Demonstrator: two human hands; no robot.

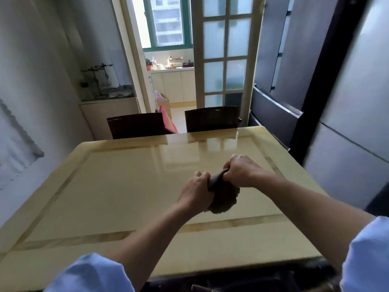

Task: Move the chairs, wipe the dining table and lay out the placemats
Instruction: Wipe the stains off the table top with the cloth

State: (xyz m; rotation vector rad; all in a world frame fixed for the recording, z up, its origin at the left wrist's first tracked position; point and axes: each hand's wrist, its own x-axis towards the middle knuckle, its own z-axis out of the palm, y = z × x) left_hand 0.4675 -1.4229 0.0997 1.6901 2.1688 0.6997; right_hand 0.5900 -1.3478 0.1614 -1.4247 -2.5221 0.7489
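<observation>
A glossy cream dining table (109, 186) fills the middle of the view. Above its centre-right, my left hand (196, 191) and my right hand (242, 170) both grip a dark bunched cloth (224, 198). The cloth stretches between the two fists and its loose bulk hangs below them, just over the tabletop. Two dark chairs stand at the far edge: one at the left (136, 125) and one at the right (212, 119), their backs showing above the table.
A tall grey fridge (347, 123) lines the right side close to the table. A low cabinet with a glass case (109, 106) stands far left by the wall. An open doorway (168, 91) behind the chairs leads to a kitchen.
</observation>
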